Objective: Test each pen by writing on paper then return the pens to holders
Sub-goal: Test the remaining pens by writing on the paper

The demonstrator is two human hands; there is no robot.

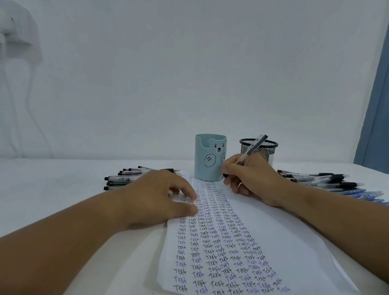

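The sheet of paper [297,244] lies lengthwise on the white bench [38,194], its near edge close to the bench's front and its far end reaching the foot of the pale blue bear-faced holder [207,159]. To the sheet's right a stretch of bare paper lies open; its left two-thirds are packed with columns of "Test" in black and blue ink.

The right hand [253,178] pinches a clear-barrelled pen [251,148] between thumb and fingers, the barrel tilted up and away to the right across the front of the black wire-mesh holder [260,149]. The tip sits at the paper's far end, just beside the blue holder, though the fingers cover it and I cannot tell whether it touches. The left hand [161,195] rests on the sheet's left edge, fingers loosely bent, tips pressing the paper flat; it hides part of the writing.

A fan of dark-capped pens [124,178] lies on the bench behind the left hand, partly hidden by it. A bigger heap of pens [323,180], black ones and blue ones, lies right of the right wrist and runs off the picture's edge.

Behind is a plain white wall, a blue curtain [388,90] at the right, and a blurred white fixture [7,26] with trailing cords on the left.
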